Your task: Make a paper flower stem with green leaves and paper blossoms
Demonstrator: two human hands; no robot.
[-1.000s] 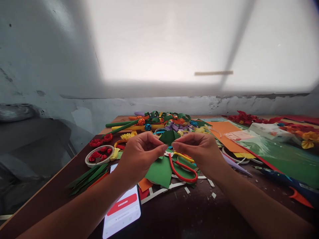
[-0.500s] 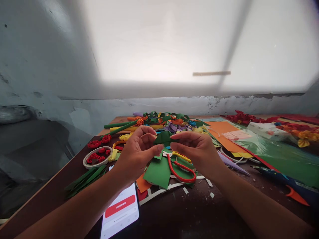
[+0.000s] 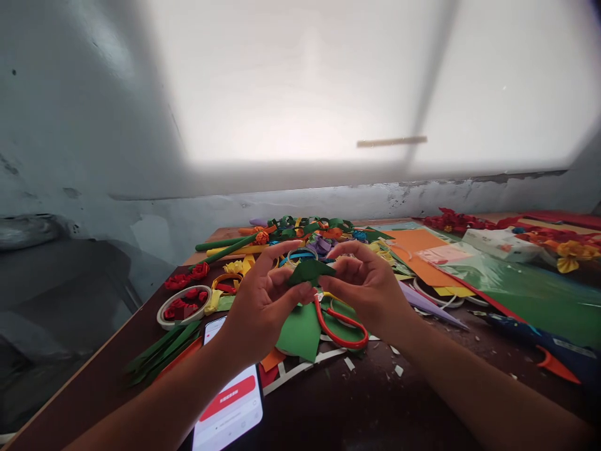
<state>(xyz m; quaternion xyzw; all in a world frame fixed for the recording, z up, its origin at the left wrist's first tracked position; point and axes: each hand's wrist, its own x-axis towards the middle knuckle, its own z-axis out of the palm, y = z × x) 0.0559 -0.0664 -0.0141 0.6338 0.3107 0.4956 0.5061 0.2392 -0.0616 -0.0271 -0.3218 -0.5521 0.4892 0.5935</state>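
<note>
We see a small piece of dark green paper (image 3: 310,271), folded into a flat pointed shape with a sharp crease, lying almost level in the air above the table, its left end and its right end each pinched between fingertips.

Dark bench (image 3: 366,407): phone (image 3: 230,407) near left, red scissors (image 3: 340,322) mid, orange paper (image 3: 417,250) far right, paper scraps (image 3: 350,363) around.
</note>
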